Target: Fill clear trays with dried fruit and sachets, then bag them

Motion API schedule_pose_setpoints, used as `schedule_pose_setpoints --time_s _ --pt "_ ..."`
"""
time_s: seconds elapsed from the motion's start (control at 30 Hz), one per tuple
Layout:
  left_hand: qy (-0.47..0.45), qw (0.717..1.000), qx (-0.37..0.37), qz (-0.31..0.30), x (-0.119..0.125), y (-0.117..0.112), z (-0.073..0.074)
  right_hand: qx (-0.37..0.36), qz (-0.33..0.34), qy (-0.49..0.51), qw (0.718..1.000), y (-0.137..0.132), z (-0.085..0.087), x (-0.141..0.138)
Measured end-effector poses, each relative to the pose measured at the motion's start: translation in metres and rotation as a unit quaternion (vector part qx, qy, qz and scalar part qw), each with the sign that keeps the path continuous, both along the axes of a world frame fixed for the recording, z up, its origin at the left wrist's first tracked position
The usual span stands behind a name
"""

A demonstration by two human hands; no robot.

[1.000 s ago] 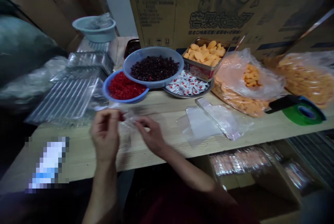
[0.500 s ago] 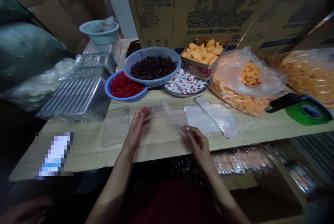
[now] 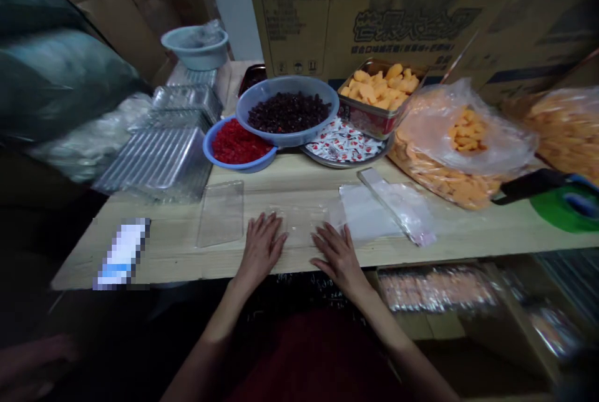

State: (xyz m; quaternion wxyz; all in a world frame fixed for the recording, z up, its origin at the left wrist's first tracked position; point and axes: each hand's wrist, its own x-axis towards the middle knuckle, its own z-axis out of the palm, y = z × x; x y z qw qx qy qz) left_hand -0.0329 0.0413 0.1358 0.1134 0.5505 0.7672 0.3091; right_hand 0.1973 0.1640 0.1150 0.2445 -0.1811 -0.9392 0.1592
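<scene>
My left hand [image 3: 262, 244] lies palm down with its fingers spread, at the left end of a clear plastic bag [image 3: 299, 218] on the wooden table [image 3: 163, 261]. On the right end of the bag rests my right hand [image 3: 337, 256], also flat, fingers apart. Neither hand grips anything. The bag is hard to see against the wood. A clear flat plastic tray [image 3: 221, 213] lies left of my left hand. To the right of my right hand are a white sheet [image 3: 369, 218] and a stack of clear bags [image 3: 400, 205].
Behind are a bowl of red pieces [image 3: 239, 166], a bowl of dark pieces [image 3: 333, 105], a plate of small packets [image 3: 350, 143] and a tin of orange pieces [image 3: 374, 93]. Stacked clear trays [image 3: 159, 161] and a phone [image 3: 122, 252] are left; green tape [image 3: 556, 208] is right.
Both hands have gone from holding the raised, crumpled plastic bag to lying flat on it, and the bag is now spread on the table. The whole view has shifted slightly.
</scene>
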Motion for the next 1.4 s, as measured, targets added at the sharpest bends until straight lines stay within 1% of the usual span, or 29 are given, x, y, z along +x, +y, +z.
schedule_pose_setpoints --time_s 0.07,0.13,0.2,0.23,0.27,0.3,0.33,0.4,0.43,0.47,0.53,0.63,0.73,0.83,0.93,1.07,1.13,1.2,1.23,1.27,1.3,1.33,1.37,1.4 --pt "0.010 1.000 0.019 0.022 -0.006 0.005 0.005 0.003 0.001 0.005 1.000 -0.001 -0.002 -0.001" --pt "0.037 0.994 0.081 0.062 -0.029 0.019 0.019 0.005 0.005 0.020 1.000 -0.003 -0.003 -0.003" --pt "0.077 0.979 0.155 0.106 -0.067 0.041 0.039 0.004 0.007 0.048 0.999 -0.004 -0.002 -0.006" --pt "0.095 0.972 0.176 0.121 -0.089 0.055 0.049 0.001 0.005 0.066 0.998 -0.005 -0.001 -0.008" --pt "0.111 0.969 0.173 0.141 -0.112 0.071 0.057 -0.005 -0.001 0.083 0.996 -0.004 0.002 -0.011" --pt "0.127 0.967 0.149 0.160 -0.134 0.088 0.064 -0.014 -0.009 0.099 0.995 -0.002 0.004 -0.013" --pt "0.141 0.970 0.099 0.172 -0.154 0.105 0.069 -0.024 -0.021 0.112 0.993 0.001 0.007 -0.015" --pt "0.151 0.970 -0.026 0.187 -0.186 0.137 0.074 -0.040 -0.044 0.131 0.990 0.009 0.011 -0.018" --pt "0.147 0.968 -0.078 0.185 -0.198 0.150 0.074 -0.045 -0.054 0.139 0.988 0.015 0.012 -0.019" --pt "0.137 0.967 -0.116 0.180 -0.207 0.160 0.074 -0.049 -0.063 0.148 0.986 0.020 0.013 -0.018" --pt "0.114 0.969 -0.148 0.162 -0.218 0.174 0.073 -0.055 -0.078 0.162 0.982 0.028 0.010 -0.015" --pt "0.100 0.974 -0.157 0.132 -0.228 0.177 0.072 -0.071 -0.093 0.169 0.979 0.031 -0.001 -0.008" --pt "0.098 0.975 -0.170 0.105 -0.231 0.175 0.073 -0.089 -0.104 0.162 0.977 0.023 -0.012 -0.003" --pt "0.091 0.975 -0.168 0.111 -0.231 0.175 0.074 -0.094 -0.102 0.161 0.977 0.016 -0.020 -0.002" --pt "0.090 0.979 -0.124 0.133 -0.230 0.173 0.075 -0.089 -0.101 0.179 0.975 0.017 -0.025 -0.005" --pt "0.085 0.981 -0.034 0.173 -0.230 0.157 0.081 -0.084 -0.109 0.204 0.969 0.022 -0.030 -0.010" --pt "0.096 0.972 0.024 0.211 -0.229 0.150 0.091 -0.082 -0.112 0.214 0.967 0.023 -0.032 -0.011" --pt "0.115 0.959 0.109 0.233 -0.226 0.151 0.109 -0.083 -0.111 0.212 0.967 0.023 -0.033 -0.012" --pt "0.125 0.956 0.145 0.221 -0.222 0.156 0.120 -0.085 -0.110 0.209 0.968 0.022 -0.034 -0.011" --pt "0.137 0.959 0.161 0.191 -0.218 0.165 0.131 -0.088 -0.109 0.206 0.969 0.021 -0.034 -0.011" --pt "0.150 0.967 0.146 0.146 -0.214 0.177 0.142 -0.089 -0.109 0.205 0.969 0.021 -0.034 -0.011" --pt "0.167 0.977 0.093 0.098 -0.209 0.191 0.150 -0.089 -0.110 0.205 0.968 0.020 -0.034 -0.010" --pt "0.181 0.981 0.021 0.060 -0.204 0.207 0.157 -0.088 -0.110 0.204 0.969 0.020 -0.034 -0.010" --pt "0.188 0.980 -0.050 0.038 -0.200 0.223 0.161 -0.086 -0.111 0.203 0.969 0.020 -0.034 -0.010"
